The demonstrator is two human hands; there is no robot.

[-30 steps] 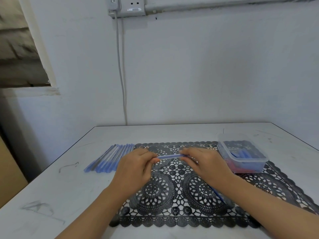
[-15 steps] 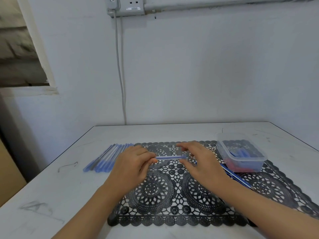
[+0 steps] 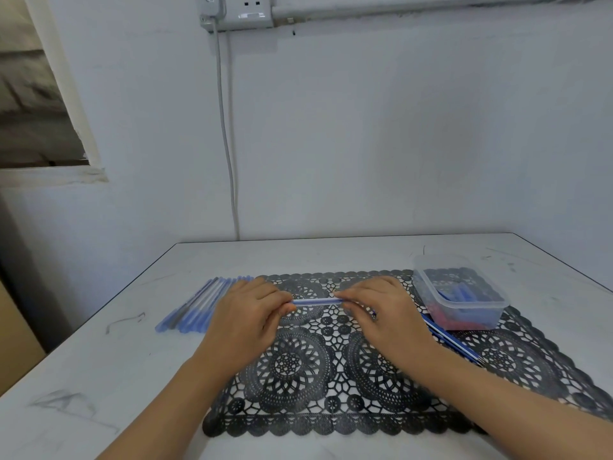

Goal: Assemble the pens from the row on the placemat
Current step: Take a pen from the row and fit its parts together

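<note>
on the white table (image 3: 99, 376), the row (image 3: 199, 305) of blue pens lies side by side at the left, slanting away from the viewer, its right side at the left edge of the mat (image 3: 298, 376) – most of it looks to rest on bare table rather than on the black lace. just right of the row, the left hand (image 3: 247, 313) sits over the mat's far left part, knuckles up, fingers curled, pinching the left end of a pen (image 3: 315, 301). this pen, clear with a blue core, is held level and crosswise a little above the mat, only its middle showing between the two hands. the right hand (image 3: 381, 310) pinches the other end with fingers and thumb, palm down. behind the right wrist a few thin blue rods (image 3: 447, 340) lie slantwise on the mat; whether they are refills or whole pens is hard to tell. just beyond them, on the mat's far right corner, stands a clear box (image 3: 471, 318) holding blue and red pieces. on the wall above, a socket (image 3: 245, 11) – a grey cable (image 3: 229, 144) drops from it behind the table.
</note>
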